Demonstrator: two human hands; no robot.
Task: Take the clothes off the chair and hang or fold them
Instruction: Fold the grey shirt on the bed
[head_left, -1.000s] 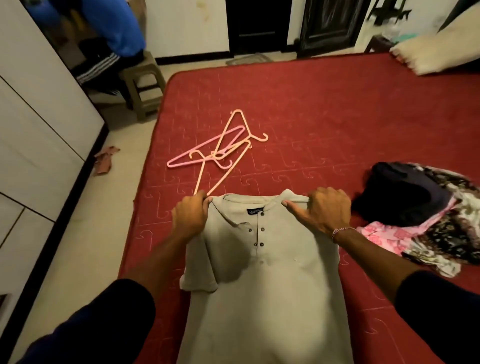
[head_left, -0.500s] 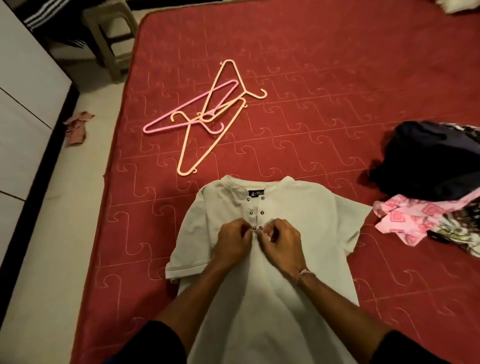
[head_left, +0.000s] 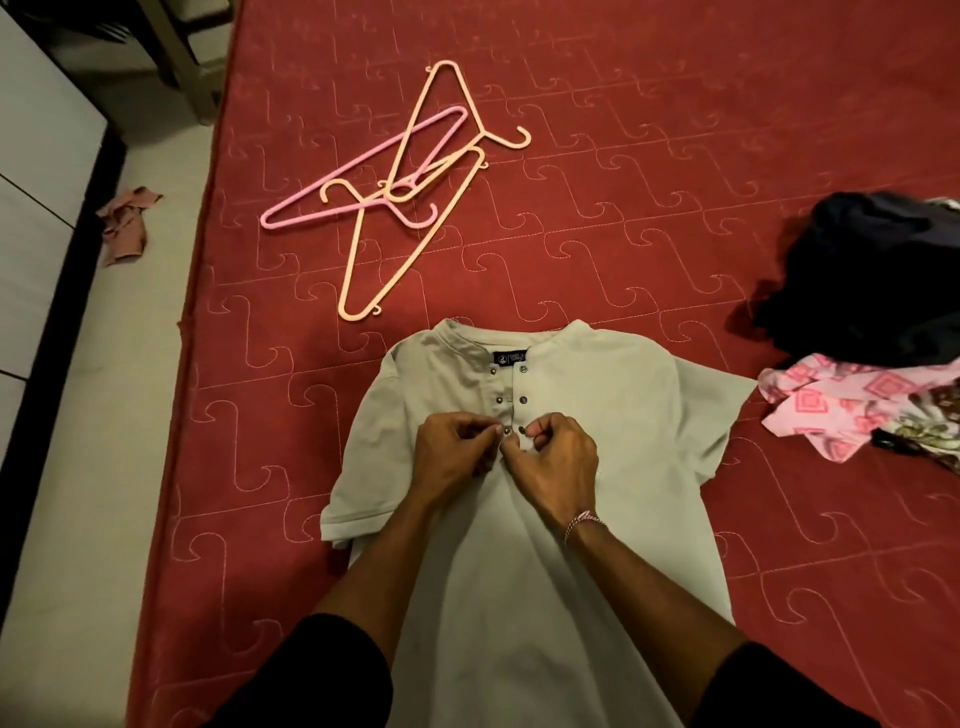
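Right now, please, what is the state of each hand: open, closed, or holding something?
Left hand: closed, pinching the placket of the grey shirt.
Right hand: closed, pinching the same placket from the other side.

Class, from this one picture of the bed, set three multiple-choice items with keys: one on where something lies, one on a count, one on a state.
1. Where do the plastic clothes hangers lie?
A. on the red quilted mattress, beyond the collar of the grey short-sleeved button shirt
B. on the floor
C. on top of the grey shirt

2. How many hangers are there?
A. one
B. three
C. six

3. What are the left hand and right hand doing?
A. resting flat on the mattress
B. holding a hanger
C. pinching the shirt's button placket at its lowest button

Key: 1 A, the hangers sit on red fabric past the collar. 2 B, one pink and two cream frames overlap. 3 C, both hands' fingertips meet at the placket.
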